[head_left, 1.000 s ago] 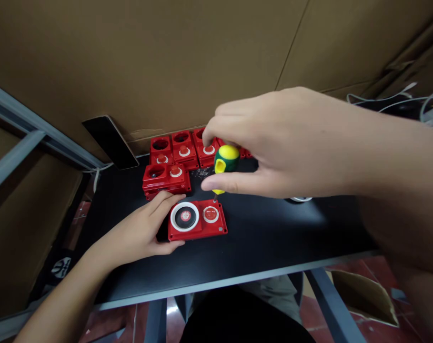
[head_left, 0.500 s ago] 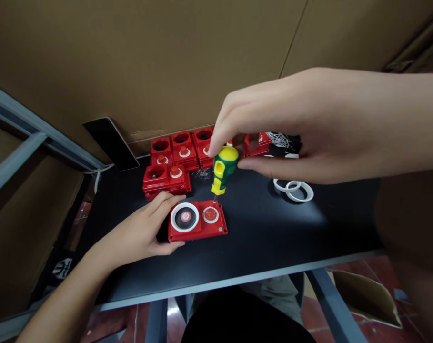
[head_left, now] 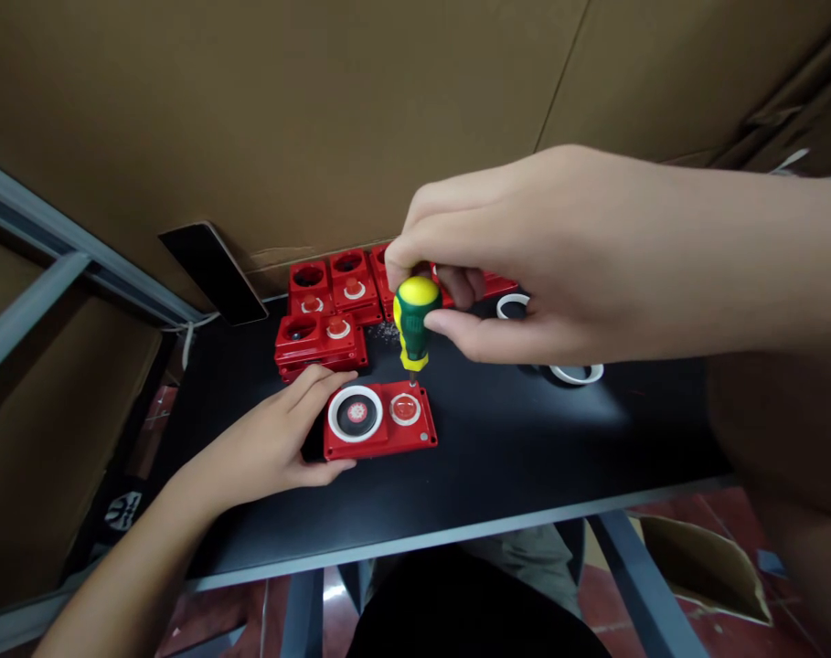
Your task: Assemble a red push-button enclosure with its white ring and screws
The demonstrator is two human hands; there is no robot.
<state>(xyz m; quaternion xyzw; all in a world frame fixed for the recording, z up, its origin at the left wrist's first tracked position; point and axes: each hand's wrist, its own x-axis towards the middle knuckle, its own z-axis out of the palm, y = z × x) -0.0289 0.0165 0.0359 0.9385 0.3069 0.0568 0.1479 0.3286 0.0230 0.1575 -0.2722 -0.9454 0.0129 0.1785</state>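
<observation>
On the black tabletop lies a red alarm-like box (head_left: 380,443) with a white ring around a black round part and a small clear-red dome. My left hand (head_left: 288,439) grips its left end, thumb at the near side and fingers at the far side. My right hand (head_left: 484,274) has thumb and fingers closed round the handle of a green and yellow screwdriver (head_left: 415,324). The screwdriver stands nearly upright, its tip at the box's far right corner, by a screw. Another screw head (head_left: 424,437) shows at the near right corner.
Several more red boxes (head_left: 319,338) stand along the back by the cardboard wall (head_left: 319,119). A phone (head_left: 213,274) leans there at the left. White rings (head_left: 580,375) lie to the right, partly behind my right hand. The table's grey front edge (head_left: 456,539) is close to me.
The screwdriver handle has turned in my right hand, showing more green, and become more upright. My right hand shifted slightly left. My left hand and the box have barely moved.
</observation>
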